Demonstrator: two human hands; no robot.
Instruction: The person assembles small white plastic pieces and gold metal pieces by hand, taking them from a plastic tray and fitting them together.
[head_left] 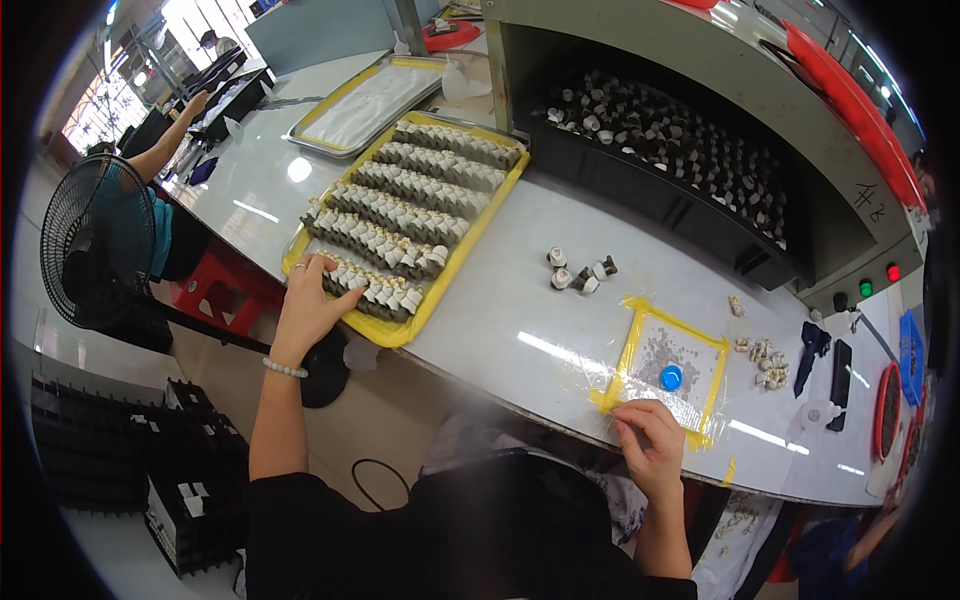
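My left hand (312, 310) is at the near left corner of a yellow-lined tray (462, 262). Its thumb and fingers are spread against the nearest row of small white-and-dark figurines (375, 286); several more rows fill the tray behind. My right hand (652, 447) hovers by the table's front edge, fingers curled and thumb pressed to them. Whatever it may hold is too small to tell. Just beyond it lies a sheet framed in yellow tape (628, 352), with dark wet spots and a blue cap (671, 377) on it.
Loose figurines (582, 276) lie mid-table, and a pile of cream pieces (768, 362) sits right of the sheet. Behind stands a machine opening with a black bin (640, 172) of similar pieces. A white-filled tray (370, 105) is at the back. A fan (98, 240) stands left.
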